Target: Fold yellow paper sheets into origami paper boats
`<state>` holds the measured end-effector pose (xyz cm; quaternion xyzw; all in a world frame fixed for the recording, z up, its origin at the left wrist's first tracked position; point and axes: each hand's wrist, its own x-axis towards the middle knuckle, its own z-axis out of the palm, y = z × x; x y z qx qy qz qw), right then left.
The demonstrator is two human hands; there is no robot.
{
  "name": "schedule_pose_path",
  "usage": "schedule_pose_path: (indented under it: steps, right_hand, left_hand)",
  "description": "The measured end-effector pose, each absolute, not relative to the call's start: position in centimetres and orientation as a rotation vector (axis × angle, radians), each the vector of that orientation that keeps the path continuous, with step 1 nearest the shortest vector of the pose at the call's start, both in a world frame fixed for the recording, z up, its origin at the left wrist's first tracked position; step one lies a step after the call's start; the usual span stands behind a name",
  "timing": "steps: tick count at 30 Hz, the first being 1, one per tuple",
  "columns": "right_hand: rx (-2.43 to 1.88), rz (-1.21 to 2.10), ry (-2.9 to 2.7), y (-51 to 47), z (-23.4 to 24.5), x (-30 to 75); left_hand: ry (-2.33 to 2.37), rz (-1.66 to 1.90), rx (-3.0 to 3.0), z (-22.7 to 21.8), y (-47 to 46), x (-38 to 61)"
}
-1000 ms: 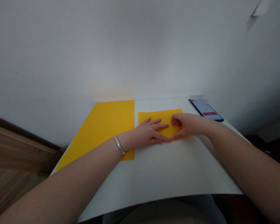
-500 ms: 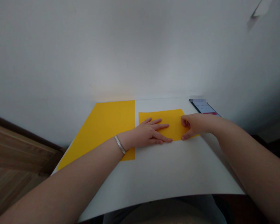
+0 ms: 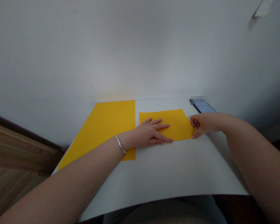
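A small yellow paper (image 3: 175, 123), folded flat, lies on the white table (image 3: 168, 168). My left hand (image 3: 149, 133) rests flat on its left part with fingers stretched out, holding it down. A silver bracelet (image 3: 120, 144) circles that wrist. My right hand (image 3: 202, 124) sits at the paper's right edge with fingers curled and the thumb tip pressing the lower right corner. A larger yellow sheet (image 3: 105, 127) lies to the left, partly under my left forearm.
A phone (image 3: 204, 107) with a lit screen lies at the table's far right, just behind my right hand. A white wall rises right behind the table. Wooden floor (image 3: 11, 161) shows at the left.
My right hand slid rightwards along the small yellow paper from its middle to its right edge. The left hand stayed put.
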<state>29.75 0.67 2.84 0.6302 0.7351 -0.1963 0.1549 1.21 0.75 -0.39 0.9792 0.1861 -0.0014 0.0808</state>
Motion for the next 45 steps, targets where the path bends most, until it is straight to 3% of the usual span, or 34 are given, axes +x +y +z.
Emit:
schedule_pose_path:
  steps: [13,24,29,34,45]
  right_hand:
    - [1.720,-0.898,2.202,1.2,2.1,31.9]
    - [1.627,-0.360,2.741,-0.2,4.4,28.1]
    - [1.473,-0.342,2.963,-0.6,4.4,26.7]
    - [1.301,-0.418,2.947,-1.5,3.8,25.2]
    - [1.288,-0.020,2.915,-2.3,3.7,23.6]
  left_hand:
    - [0.538,0.038,2.896,-0.4,0.6,0.8]
    - [0.626,0.179,2.931,0.4,-0.2,1.2]
    - [0.582,0.232,3.098,1.0,-0.8,1.7]
    - [0.708,0.315,3.095,1.3,-1.2,2.5]
    - [0.764,0.380,2.969,1.3,-0.6,2.5]
